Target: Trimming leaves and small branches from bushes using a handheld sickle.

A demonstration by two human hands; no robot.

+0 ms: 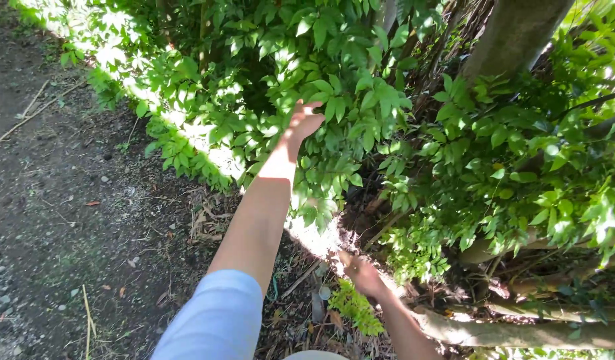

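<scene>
The left hand (pixel 304 120) reached up into the green bush (pixel 334 87), fingers curled among its leaves — grip unclear. The right hand (pixel 361 273) was low by a small leafy sprig (pixel 354 308) — hold unclear too.

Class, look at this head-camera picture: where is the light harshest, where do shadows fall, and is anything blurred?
Head view: sun glare bleaches the leaves at upper left and a patch beside the right hand; the left hand reaches into dappled shade; the dirt path lies in even shadow; the pale sleeve looks slightly soft.
</scene>
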